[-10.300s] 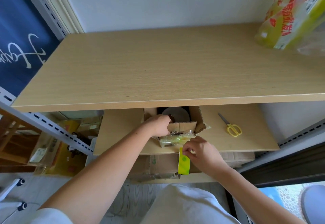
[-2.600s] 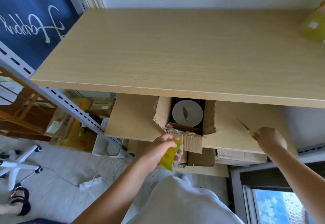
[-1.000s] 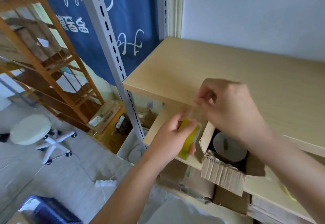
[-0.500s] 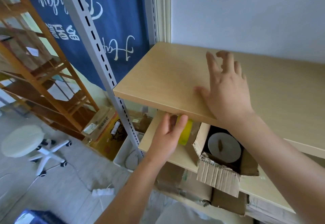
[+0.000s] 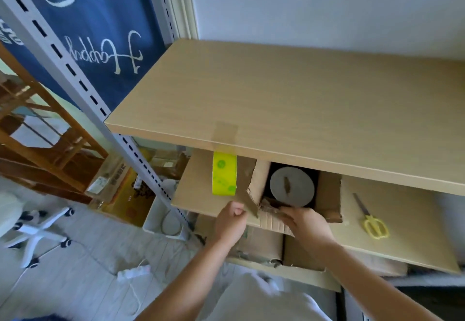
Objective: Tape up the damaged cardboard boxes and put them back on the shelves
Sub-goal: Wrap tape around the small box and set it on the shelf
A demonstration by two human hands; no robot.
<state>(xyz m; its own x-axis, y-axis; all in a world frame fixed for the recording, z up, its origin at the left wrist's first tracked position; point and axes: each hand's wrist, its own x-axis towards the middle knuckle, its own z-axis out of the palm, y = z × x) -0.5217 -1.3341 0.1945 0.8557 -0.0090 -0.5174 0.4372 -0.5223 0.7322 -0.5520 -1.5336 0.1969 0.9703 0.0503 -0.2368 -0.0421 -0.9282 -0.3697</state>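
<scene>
Head view, looking down on a two-tier shelving unit. We see the damaged cardboard box point(image 5: 297, 194) on the lower shelf point(image 5: 407, 232), its top open and its near edge overhanging the shelf front; a round grey object point(image 5: 292, 186) lies inside against a dark interior. The left flap point(image 5: 247, 184) stands up and is torn along its edge, and the near flap point(image 5: 273, 217) is ragged, its corrugation exposed.

The left hand point(image 5: 231, 222) has its fingers curled at the lower corner of the left flap, apparently pinching it. The right hand point(image 5: 305, 221) rests on the near flap with the fingers bent over its torn edge, gripping it.

The roll of yellow-green tape point(image 5: 224, 173) hangs just left of the box; its free end is stuck over the front edge of the upper shelf point(image 5: 302, 99), so the roll dangles in front of the lower shelf. Yellow-handled scissors point(image 5: 370, 217) lie on the lower shelf, well to the right of the box. More cardboard boxes point(image 5: 261, 245) sit on the tier below.

We judge the task to be at an early stage: no tape is visible on this box, the flaps are not yet closed, and both tools are parked. What remains is folding the flaps together, taping them, cutting the tape, pushing the box back, and treating any other damaged boxes.
</scene>
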